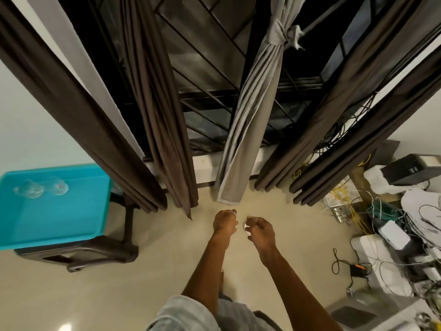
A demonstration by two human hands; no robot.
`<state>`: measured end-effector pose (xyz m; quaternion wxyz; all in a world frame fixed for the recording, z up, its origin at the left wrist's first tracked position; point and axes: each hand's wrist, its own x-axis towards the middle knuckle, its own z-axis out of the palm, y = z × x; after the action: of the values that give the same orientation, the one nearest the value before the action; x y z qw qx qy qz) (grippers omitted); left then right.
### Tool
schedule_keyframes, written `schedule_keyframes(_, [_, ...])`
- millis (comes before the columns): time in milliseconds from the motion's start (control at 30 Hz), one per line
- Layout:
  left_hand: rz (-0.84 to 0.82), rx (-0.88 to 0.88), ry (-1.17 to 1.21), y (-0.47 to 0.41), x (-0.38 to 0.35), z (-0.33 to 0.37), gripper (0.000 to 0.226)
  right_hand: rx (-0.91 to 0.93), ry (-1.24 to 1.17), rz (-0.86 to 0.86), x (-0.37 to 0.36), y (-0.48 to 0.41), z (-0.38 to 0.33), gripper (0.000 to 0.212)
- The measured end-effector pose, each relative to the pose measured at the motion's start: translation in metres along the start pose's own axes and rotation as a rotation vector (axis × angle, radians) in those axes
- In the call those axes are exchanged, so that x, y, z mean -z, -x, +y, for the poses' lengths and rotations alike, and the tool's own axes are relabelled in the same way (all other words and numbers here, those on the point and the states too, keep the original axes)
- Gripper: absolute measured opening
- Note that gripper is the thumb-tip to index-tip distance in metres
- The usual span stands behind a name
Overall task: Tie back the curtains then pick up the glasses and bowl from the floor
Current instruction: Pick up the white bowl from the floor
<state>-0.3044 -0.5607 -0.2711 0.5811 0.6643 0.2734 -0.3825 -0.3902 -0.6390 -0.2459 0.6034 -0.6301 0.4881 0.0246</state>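
Grey curtain [253, 111] knotted; brown curtain [164, 139] loose. My left hand [224, 222]: fingers curled, contents unclear; right hand [261, 229] pinches 1 small white piece [247, 227]. Best bunch brown folds tightly before tying.

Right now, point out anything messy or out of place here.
The cables on the right lie in a loose tangle, spilling onto the floor. The grey curtain is knotted back, but the brown curtains on either side of it hang untied.
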Motion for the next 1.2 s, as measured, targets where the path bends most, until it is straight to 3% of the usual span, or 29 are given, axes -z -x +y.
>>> schedule_keyframes(167, [0.000, 0.002, 0.051, -0.006, -0.012, 0.005, 0.029, -0.006, 0.035, -0.043, 0.011, -0.023, -0.010, 0.014])
schedule_keyframes(367, [0.081, 0.119, 0.093, -0.006, -0.039, 0.012, 0.013, -0.042, 0.070, -0.096, 0.038, -0.051, -0.008, 0.012])
schedule_keyframes(500, [0.063, 0.125, 0.130, 0.005, -0.069, 0.018, 0.023, -0.036, 0.152, -0.169, 0.072, -0.072, -0.010, 0.010])
schedule_keyframes(867, [0.183, -0.008, -0.065, 0.028, -0.186, -0.003, 0.016, -0.065, 0.242, -0.298, 0.167, -0.134, -0.051, 0.031])
schedule_keyframes(1033, [0.271, -0.033, 0.007, 0.041, -0.192, -0.006, 0.020, -0.128, 0.265, -0.340, 0.178, -0.136, -0.049, 0.027])
schedule_keyframes(1200, [0.248, -0.066, -0.249, 0.025, -0.194, -0.029, 0.025, -0.153, 0.380, -0.362, 0.184, -0.146, -0.038, 0.019])
